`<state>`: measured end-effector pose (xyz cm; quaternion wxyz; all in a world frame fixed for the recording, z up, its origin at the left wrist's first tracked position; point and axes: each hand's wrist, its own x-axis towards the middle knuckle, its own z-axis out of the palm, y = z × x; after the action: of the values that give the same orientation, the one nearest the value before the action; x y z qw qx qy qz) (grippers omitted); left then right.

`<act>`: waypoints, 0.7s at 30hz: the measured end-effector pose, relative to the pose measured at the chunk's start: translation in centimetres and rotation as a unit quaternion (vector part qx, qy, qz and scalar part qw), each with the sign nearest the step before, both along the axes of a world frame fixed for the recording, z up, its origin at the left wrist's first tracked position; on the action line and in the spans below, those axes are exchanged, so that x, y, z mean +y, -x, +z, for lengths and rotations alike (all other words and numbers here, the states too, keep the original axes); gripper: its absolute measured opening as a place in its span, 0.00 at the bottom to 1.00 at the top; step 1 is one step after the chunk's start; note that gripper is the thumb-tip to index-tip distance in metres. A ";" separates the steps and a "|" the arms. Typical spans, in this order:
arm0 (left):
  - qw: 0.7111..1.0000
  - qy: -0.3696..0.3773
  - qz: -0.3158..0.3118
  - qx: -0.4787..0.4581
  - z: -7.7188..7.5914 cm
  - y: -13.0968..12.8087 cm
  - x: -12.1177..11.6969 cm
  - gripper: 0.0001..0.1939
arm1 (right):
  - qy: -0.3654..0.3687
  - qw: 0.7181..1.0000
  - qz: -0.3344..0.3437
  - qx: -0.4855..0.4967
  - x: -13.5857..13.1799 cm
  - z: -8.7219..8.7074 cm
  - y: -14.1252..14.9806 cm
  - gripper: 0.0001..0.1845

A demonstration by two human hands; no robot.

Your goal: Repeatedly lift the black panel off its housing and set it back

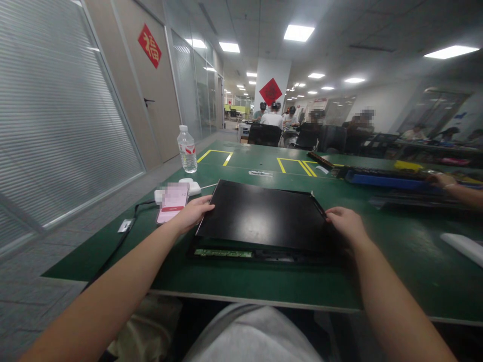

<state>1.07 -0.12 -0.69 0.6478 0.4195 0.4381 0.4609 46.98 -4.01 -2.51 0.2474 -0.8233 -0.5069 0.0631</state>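
Observation:
A flat black screen panel [260, 213] lies tilted over a shallow black frame [294, 256] on the table in front of me. Along the frame's near side, a green circuit board strip [222, 253] shows below the panel's edge. My left hand [194, 212] grips the panel's left edge, thumb and fingers closed on it. On the other side, my right hand [345, 222] is closed at the right edge, where a thin dark rim of the frame meets the panel. Its fingertips partly hide what they pinch.
A phone [172, 203], a white charger [190, 186] and a black cable [126, 236] are at the left. Behind them stands a water bottle [187, 153]. At the right, another person's hand [441, 181] touches a blue-edged long part [388, 180]. A white object [462, 246] lies nearer.

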 end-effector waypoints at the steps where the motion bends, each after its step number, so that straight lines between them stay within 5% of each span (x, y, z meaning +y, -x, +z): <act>1: 1.000 0.000 0.001 -0.004 0.0 0.0 0.0 0.25 | 0.000 1.000 0.000 -0.002 0.0 0.0 0.0 0.17; 21: 1.000 -0.003 -0.003 -0.011 0.1 0.2 0.0 0.19 | -0.010 1.000 -0.002 0.004 -0.1 0.1 0.3 0.16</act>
<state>0.89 -0.08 -0.58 0.6525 0.4182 0.4283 0.4646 46.70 -4.08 -2.37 0.2577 -0.8217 -0.5047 0.0608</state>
